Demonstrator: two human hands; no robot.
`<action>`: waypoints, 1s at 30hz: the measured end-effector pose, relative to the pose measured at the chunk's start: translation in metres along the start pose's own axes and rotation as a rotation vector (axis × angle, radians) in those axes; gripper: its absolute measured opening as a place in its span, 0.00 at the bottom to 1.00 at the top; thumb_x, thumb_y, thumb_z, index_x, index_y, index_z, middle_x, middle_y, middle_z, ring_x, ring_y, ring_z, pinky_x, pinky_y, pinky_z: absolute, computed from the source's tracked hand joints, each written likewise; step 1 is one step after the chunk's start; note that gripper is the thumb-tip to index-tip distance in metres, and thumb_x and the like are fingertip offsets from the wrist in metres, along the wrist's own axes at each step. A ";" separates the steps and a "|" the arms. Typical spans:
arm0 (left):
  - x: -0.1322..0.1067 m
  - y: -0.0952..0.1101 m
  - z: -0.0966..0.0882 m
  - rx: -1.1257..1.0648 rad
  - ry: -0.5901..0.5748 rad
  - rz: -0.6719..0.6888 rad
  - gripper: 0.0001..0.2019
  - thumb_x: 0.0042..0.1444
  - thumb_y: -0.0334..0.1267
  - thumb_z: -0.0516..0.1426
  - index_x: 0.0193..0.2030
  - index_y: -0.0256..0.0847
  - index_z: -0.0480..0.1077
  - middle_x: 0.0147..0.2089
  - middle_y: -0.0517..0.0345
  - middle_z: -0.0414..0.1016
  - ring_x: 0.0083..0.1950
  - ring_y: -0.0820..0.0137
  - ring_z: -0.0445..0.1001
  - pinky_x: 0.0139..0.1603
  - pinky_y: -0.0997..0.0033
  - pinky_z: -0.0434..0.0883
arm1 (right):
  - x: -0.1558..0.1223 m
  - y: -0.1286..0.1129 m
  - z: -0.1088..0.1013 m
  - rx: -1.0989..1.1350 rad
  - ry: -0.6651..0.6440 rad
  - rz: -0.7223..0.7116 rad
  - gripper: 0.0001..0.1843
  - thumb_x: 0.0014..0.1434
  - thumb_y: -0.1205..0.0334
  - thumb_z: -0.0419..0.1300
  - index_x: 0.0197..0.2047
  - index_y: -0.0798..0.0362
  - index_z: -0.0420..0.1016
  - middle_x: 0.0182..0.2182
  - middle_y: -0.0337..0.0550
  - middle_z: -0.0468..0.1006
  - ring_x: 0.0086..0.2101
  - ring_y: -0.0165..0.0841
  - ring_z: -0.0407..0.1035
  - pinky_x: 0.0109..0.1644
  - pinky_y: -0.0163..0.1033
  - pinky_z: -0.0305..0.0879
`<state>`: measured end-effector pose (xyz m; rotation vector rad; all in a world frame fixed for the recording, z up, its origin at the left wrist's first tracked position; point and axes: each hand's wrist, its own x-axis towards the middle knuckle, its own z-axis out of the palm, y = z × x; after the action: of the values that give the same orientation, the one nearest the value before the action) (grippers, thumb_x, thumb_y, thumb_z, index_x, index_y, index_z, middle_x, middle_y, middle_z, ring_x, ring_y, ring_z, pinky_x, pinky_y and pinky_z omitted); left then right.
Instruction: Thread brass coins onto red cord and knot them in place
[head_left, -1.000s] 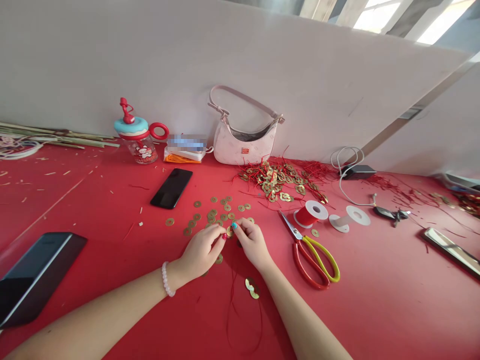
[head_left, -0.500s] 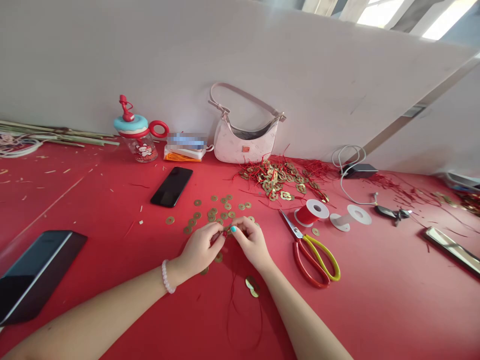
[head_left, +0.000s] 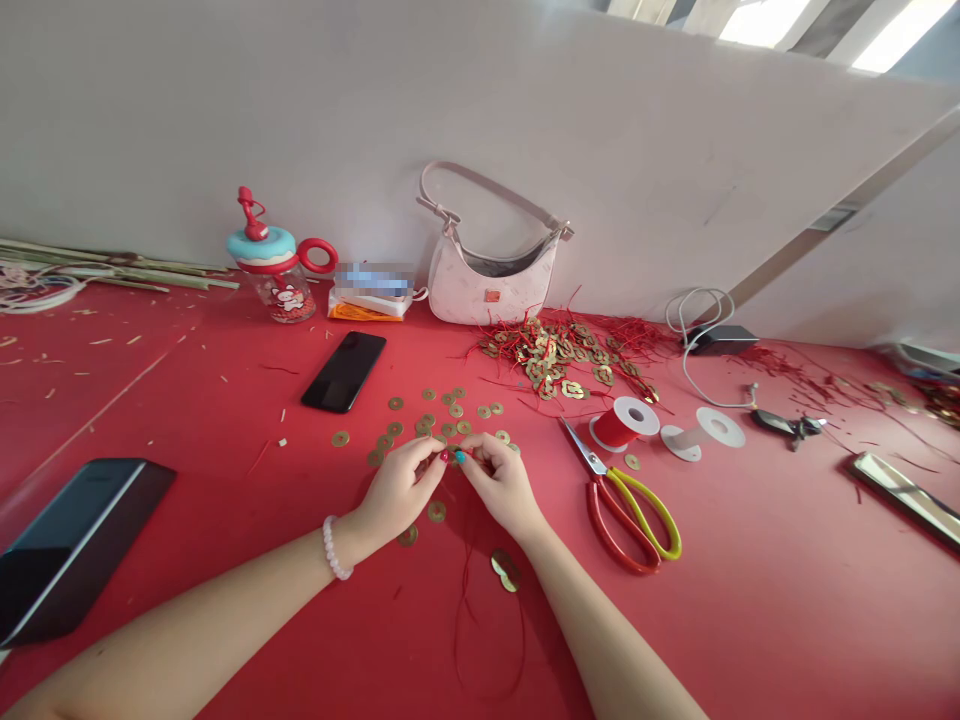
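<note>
My left hand (head_left: 399, 485), with a pink bead bracelet on its wrist, is closed in a pinch. Its fingertips almost meet those of my right hand (head_left: 501, 482), pinched too. Between them shows the edge of a small brass coin (head_left: 453, 451), mostly covered by the fingers. A thin red thread (head_left: 466, 570) runs down from under my right hand and loops on the table. Near my right wrist lie joined brass coins (head_left: 505, 570). Loose holed coins (head_left: 395, 404) are scattered beyond my hands, and two, one of them this coin (head_left: 436, 511), lie by my left palm.
Right of my hands lie scissors (head_left: 626, 500), a red thread spool (head_left: 625, 424) and a white spool (head_left: 703, 434). Behind are a heap of tied coins (head_left: 559, 355), a handbag (head_left: 491, 285), a black phone (head_left: 344, 372) and a cup (head_left: 281, 280). A dark case (head_left: 82, 550) sits far left.
My fingertips have shifted slightly and drawn closer together, covering more of the coin. The things on the table stay where they were.
</note>
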<state>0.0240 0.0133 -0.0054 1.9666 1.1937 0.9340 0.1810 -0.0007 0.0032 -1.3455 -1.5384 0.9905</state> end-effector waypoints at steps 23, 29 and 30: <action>0.004 0.002 -0.004 0.078 0.060 0.045 0.06 0.57 0.32 0.50 0.32 0.38 0.67 0.24 0.62 0.64 0.24 0.76 0.62 0.28 0.76 0.62 | -0.011 -0.003 0.006 0.047 0.003 -0.035 0.05 0.57 0.63 0.48 0.37 0.50 0.53 0.19 0.29 0.56 0.20 0.25 0.50 0.24 0.31 0.47; 0.003 0.003 -0.005 0.065 0.056 0.052 0.06 0.57 0.33 0.50 0.33 0.38 0.67 0.26 0.61 0.67 0.25 0.75 0.64 0.28 0.76 0.64 | -0.006 -0.001 0.006 0.070 0.034 0.016 0.09 0.57 0.61 0.50 0.42 0.51 0.60 0.20 0.33 0.64 0.22 0.27 0.60 0.27 0.32 0.56; 0.003 0.003 -0.005 0.062 0.060 0.057 0.06 0.57 0.33 0.50 0.33 0.38 0.67 0.26 0.61 0.67 0.25 0.75 0.64 0.28 0.76 0.64 | -0.005 -0.001 0.006 0.073 0.037 0.026 0.07 0.56 0.61 0.50 0.40 0.52 0.61 0.20 0.34 0.65 0.22 0.27 0.61 0.27 0.32 0.56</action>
<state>0.0224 0.0155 -0.0001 2.0444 1.2189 1.0024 0.1753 -0.0063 0.0017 -1.3287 -1.4463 1.0229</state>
